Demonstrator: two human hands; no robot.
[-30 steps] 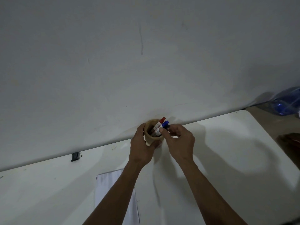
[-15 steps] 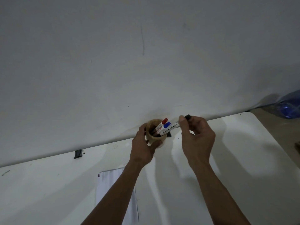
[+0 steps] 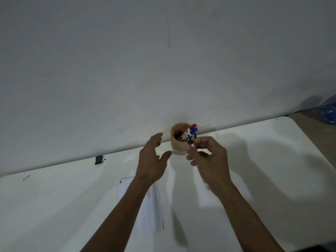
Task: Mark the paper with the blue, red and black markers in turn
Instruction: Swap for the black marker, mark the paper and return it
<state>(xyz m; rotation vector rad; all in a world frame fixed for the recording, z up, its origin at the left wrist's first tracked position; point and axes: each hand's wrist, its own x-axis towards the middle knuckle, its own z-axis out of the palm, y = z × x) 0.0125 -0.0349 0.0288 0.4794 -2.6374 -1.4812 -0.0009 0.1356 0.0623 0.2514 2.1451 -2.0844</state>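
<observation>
A round wooden cup stands at the far edge of the white table, against the wall. A red-capped marker and a blue-capped marker lean out of it to the right. My right hand is just right of the cup, its fingers closed on a dark marker whose end sits at the cup's rim; most of it is hidden in the hand. My left hand hovers left of the cup with fingers spread, touching nothing. The white paper lies nearer me, partly under my left forearm.
A small black clip sits on the table's far edge to the left. A blue plastic object lies beyond the table's right corner. A plain white wall rises right behind the cup.
My left hand has let go of the cup and opened. My right hand, which had drawn the dark marker out to the right, has come back to the cup's rim.
</observation>
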